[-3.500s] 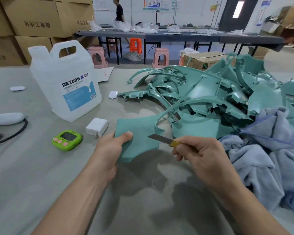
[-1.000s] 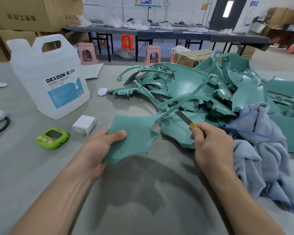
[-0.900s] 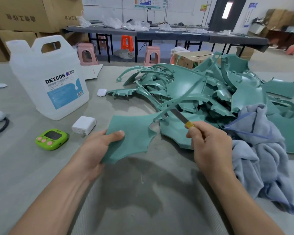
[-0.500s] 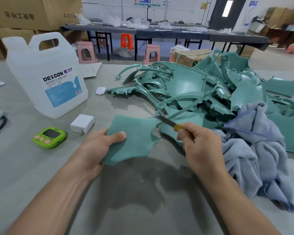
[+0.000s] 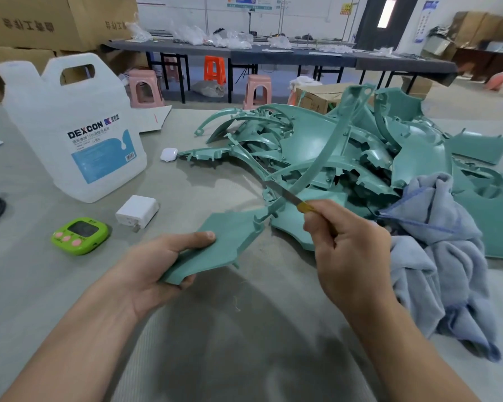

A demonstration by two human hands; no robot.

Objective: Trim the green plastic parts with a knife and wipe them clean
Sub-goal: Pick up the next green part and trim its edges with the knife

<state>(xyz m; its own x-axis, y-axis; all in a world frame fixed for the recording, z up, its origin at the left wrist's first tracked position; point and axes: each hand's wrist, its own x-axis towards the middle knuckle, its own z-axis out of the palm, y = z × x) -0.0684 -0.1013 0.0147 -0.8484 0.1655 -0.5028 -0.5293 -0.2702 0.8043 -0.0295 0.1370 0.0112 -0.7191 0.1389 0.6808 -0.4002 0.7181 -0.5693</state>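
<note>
- The left hand (image 5: pixel 157 262) grips a green plastic part (image 5: pixel 224 242) by its flat panel, thumb on top and fingers curled underneath, holding it tilted just above the tabletop (image 5: pixel 41 300).
- A long curved strip of that part rises up and to the right, over the pile of green plastic parts (image 5: pixel 413 158).
- The right hand (image 5: pixel 346 250) is closed around the yellow handle of a knife (image 5: pixel 286 196); the blade points up-left and touches the curved strip near where it joins the panel.
- A blue-grey cloth (image 5: pixel 442 256) lies crumpled just right of the right hand, against the pile.
- To the left stand a white DEXCON jug (image 5: pixel 70 134), a white charger (image 5: pixel 137 211), a green timer (image 5: pixel 80 235) and a small white case (image 5: pixel 169 154).
</note>
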